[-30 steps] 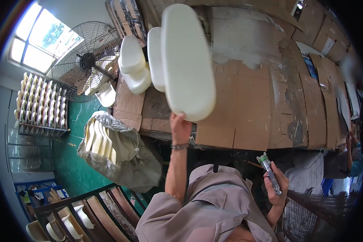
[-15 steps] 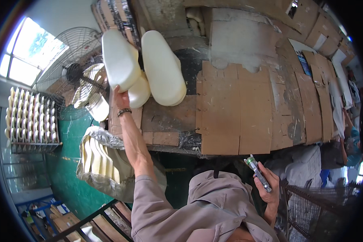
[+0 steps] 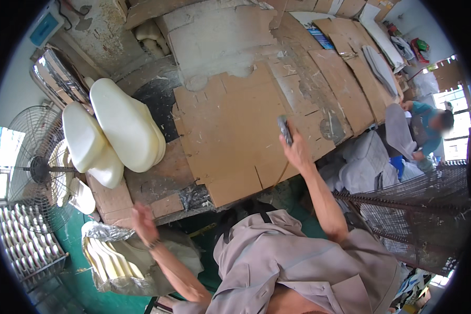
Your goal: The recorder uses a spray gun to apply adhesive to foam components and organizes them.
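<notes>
Two cream foam pads (image 3: 115,136), long and rounded, lie stacked and overlapping at the left of the frame, on the left end of a workbench covered in cardboard sheets (image 3: 230,125). Neither hand is on them. The left hand (image 3: 144,222) hangs in the air at lower left, just below the bench's front edge, fingers spread and empty, with a band at the wrist. The right hand (image 3: 296,152) is up over the cardboard near the middle of the frame, closed round a slim dark tool (image 3: 284,130) that sticks up out of the fist; what kind of tool it is I can't make out from here.

As for how far along things are: the pads sit on the bench and look put down, so I'd judge the carrying part done. The broad cardboard patch in front of the person is bare, and the tool touches no foam, so any work on the pads looks not yet begun.

Further out, a bag (image 3: 115,259) with more cream pieces stands at lower left under the bench, a large fan (image 3: 34,167) fills the left edge, and a wire rack (image 3: 21,251) holds rows of pale pieces below it. A wire cage (image 3: 418,209) sits at right, and another person (image 3: 429,131) bends over at the bench's far end, upper right.
</notes>
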The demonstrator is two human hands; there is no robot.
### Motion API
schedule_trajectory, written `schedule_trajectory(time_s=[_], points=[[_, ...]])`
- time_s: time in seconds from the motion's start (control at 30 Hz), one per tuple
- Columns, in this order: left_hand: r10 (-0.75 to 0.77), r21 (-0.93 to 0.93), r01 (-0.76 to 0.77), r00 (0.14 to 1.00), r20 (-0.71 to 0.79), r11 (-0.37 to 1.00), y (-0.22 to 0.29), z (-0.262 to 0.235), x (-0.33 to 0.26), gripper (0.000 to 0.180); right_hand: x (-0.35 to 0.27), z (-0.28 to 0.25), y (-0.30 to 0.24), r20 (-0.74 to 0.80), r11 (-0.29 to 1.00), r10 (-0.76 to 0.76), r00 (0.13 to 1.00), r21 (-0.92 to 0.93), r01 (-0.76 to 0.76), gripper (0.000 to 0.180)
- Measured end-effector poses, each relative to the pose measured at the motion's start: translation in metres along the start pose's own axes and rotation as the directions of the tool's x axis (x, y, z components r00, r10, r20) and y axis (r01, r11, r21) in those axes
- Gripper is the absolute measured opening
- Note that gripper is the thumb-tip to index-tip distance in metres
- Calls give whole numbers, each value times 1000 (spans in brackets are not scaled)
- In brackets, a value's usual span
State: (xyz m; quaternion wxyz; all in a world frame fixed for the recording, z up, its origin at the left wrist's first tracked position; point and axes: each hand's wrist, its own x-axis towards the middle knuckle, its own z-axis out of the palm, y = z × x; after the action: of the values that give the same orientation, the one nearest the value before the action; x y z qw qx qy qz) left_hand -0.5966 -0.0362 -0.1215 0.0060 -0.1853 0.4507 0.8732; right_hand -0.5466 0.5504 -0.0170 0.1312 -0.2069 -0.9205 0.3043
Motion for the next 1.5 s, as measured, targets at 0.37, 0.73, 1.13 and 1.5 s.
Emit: schedule_trajectory(time_s=[0.37, 0.73, 1.13, 1.5], points=[[-177, -113, 139, 655, -735, 984, -93, -49, -265, 50, 103, 144, 148, 227, 614, -50, 973, -761, 210, 77], [413, 465, -88, 622, -665, 881, 38, -136, -149, 35, -39, 188, 22, 492, 892, -216, 843, -252, 376, 54], [772, 880, 465, 523, -361, 96, 259, -390, -30, 53, -241, 320, -365, 871, 877, -477, 120, 463, 126, 35], [789, 708, 699, 491, -370, -104, 296, -423, -48, 42, -356, 485, -463, 915, 926, -376, -149, 378, -12, 71]])
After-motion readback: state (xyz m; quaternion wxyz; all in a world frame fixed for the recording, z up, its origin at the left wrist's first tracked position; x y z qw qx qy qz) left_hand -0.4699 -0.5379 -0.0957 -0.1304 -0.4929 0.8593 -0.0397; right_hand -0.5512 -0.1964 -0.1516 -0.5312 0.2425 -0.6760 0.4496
